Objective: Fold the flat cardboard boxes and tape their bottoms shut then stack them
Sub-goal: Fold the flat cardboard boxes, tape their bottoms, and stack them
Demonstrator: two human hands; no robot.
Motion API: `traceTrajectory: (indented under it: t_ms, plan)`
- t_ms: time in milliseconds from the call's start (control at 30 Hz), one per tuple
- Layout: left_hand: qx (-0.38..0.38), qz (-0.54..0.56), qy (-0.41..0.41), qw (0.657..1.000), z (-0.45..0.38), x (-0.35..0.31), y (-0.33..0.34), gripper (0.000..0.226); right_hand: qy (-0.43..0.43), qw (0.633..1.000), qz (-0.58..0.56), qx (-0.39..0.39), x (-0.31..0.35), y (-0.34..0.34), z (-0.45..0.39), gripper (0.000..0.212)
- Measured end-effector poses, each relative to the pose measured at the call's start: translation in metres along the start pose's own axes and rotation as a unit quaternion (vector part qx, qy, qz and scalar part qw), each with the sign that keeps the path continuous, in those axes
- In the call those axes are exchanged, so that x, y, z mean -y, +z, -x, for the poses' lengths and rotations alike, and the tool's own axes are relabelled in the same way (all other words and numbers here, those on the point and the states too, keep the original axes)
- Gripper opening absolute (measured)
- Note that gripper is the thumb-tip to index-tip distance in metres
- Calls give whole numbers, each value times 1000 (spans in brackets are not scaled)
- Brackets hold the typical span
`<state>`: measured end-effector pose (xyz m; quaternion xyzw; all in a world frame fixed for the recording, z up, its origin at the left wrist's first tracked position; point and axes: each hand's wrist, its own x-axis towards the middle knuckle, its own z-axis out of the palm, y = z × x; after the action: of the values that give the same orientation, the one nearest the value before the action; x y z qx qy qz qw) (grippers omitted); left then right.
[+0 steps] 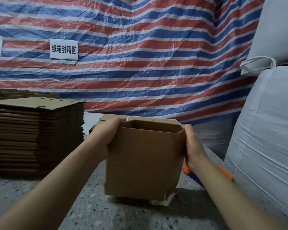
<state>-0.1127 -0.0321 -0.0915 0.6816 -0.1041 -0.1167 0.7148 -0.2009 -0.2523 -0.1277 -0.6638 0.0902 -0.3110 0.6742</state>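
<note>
A striped red-white-blue tarp [140,55] is hung across the back, with a white paper sign [63,49] at 10 o'clock; large white bulk sacks [263,130] are piled at 3 o'clock. A tall stack of flat cardboard boxes [35,135] is seen at 9 o'clock on the speckled floor [73,205]. At centre, an erected cardboard box [145,161] is held upright with its open top up, its lower edge just above or barely on the floor; which cannot be told. White tape [163,200] is visible at its bottom corner, so the bottom is judged already sealed. The box's left wall is gripped near the rim by the left hand [106,138], fingers wrapped round the far corner; the right wall is gripped by the right hand [192,143], thumb side near the rim. Behind the box, at 12 o'clock, more folded cardboard [113,117] is partly hidden. An orange-and-blue tool [223,171], probably a tape dispenser, is lying at 4 o'clock under the right forearm. The box is judged light, empty and fairly stiff, yet its thin walls would bow or crease if squeezed hard; corners and rim edges are the firmest places to be held, with both sides supported for stacking.
</note>
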Motion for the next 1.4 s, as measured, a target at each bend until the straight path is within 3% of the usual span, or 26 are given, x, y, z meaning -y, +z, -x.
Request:
traceTrajectory:
  t_ms: [100,167,300,433,500,700,800,900,1067,1133,1200,1267,1400]
  plan:
    - [14,66,2,998,7,7,12,27,14,994,-29,104,-1,-8,-1,45]
    - [31,69,2,997,10,19,18,29,37,990,-47,128,-10,-12,0,48]
    - [53,75,34,995,11,35,13,29,41,990,-78,114,-20,-13,0,57]
    - [66,89,16,994,13,42,3,62,43,993,-84,76,-33,-7,5,74]
    - [74,115,8,991,14,47,2,67,47,993,-91,65,-37,-4,7,72]
    - [73,133,61,986,23,43,13,43,24,992,-107,63,-37,-9,-2,65]
    - [55,151,29,987,25,50,16,49,16,997,-69,27,-43,-4,0,40]
    - [30,181,-14,983,26,51,18,50,64,993,-96,33,-41,-3,3,52]
    - [43,194,-13,980,24,51,24,61,110,986,-121,36,-39,-9,7,64]
    - [43,175,-4,984,26,51,25,54,98,990,-99,25,-47,-11,6,57]
    - [40,160,1,986,27,52,22,38,91,992,-87,20,-48,-11,8,65]
    - [48,160,1,986,29,51,20,38,93,993,-72,29,-45,-8,10,69]
    - [76,138,-21,987,31,52,19,33,92,995,9,40,-45,-12,14,42]
